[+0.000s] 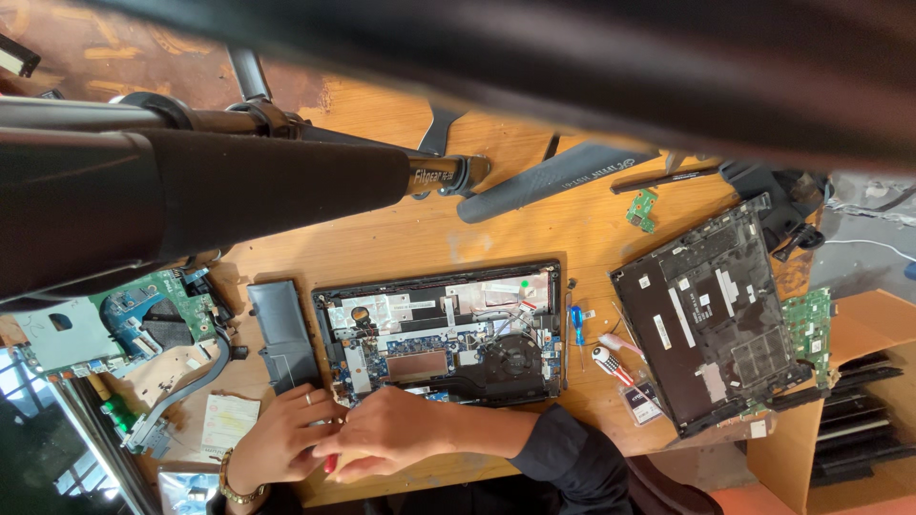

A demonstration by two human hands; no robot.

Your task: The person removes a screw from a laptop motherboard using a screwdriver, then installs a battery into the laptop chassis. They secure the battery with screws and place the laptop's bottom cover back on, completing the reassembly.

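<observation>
An opened laptop (439, 334) lies on the wooden table with its motherboard, fan and heat pipe exposed. Both my hands meet at its near left corner. My right hand (391, 429), in a dark sleeve, is curled over a small red-handled tool (330, 464) that shows just below its fingers. My left hand (277, 441), with a ring and a bracelet, lies beside it, its fingertips tucked under the right hand and hidden. A grey battery pack (281, 334) rests just left of the laptop.
The laptop's black bottom cover (706, 315) lies to the right, next to green circuit boards (811, 324). A white and red screwdriver (611, 364) and a blue tool (576, 324) sit between them. Another board (143, 315) is at the left. Black tripod legs (239, 181) cross the top.
</observation>
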